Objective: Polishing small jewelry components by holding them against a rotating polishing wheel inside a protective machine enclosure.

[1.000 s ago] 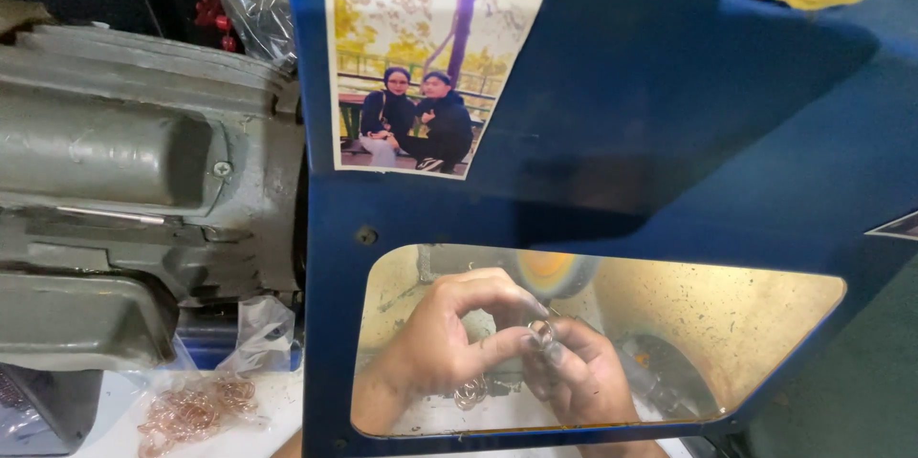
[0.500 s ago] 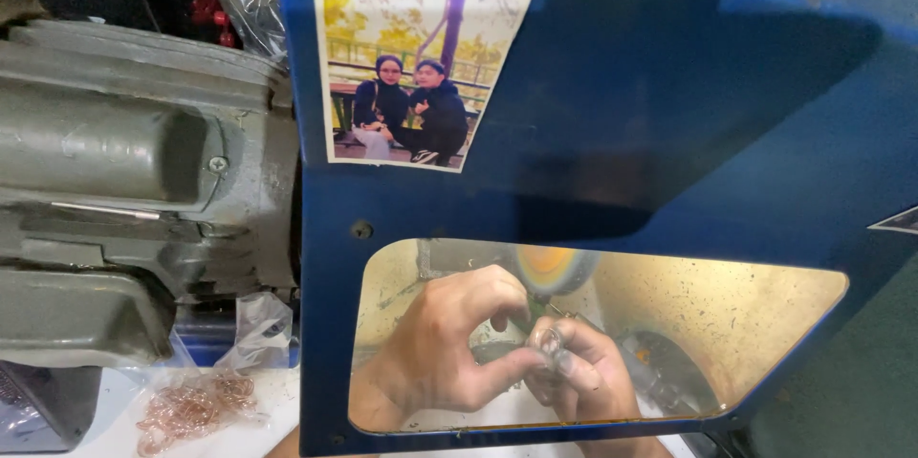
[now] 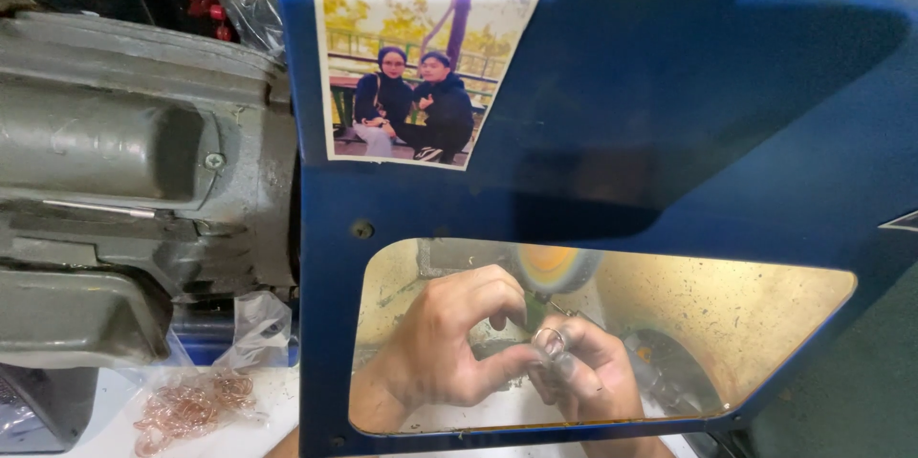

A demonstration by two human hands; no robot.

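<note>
Ring (image 3: pixel 549 338), small, silver-coloured metal, lower centre of the frame, seen through the clear window (image 3: pixel 765 324) of a blue guard panel (image 3: pixel 669 133). Held just under a yellow-orange buffing wheel (image 3: pixel 555 267); whether it touches the wheel cannot be told.

Left hand (image 3: pixel 449 343): fingers curled, thumb and forefinger closed toward the ring, pinching or steadying its edge. Right hand (image 3: pixel 588 377): fingers closed about the ring from below and the right side, the loop standing clear above the fingertips.

Handling, by judgement: very light, rigid, smooth and likely slippery once polished; easily flicked out of a loose grip near a wheel. Best held by the band at opposite edges, both hands bracing, fingertips kept clear of the wheel.

Adjoining items: grey motor housing (image 3: pixel 124 181), left of frame; snapshot of two seated people (image 3: pixel 426 47) stuck on the panel, upper centre; heap of copper-coloured small pieces (image 3: pixel 191 408) on the desk (image 3: pixel 277 401), lower left, beside a clear plastic bag (image 3: pixel 253 324).
</note>
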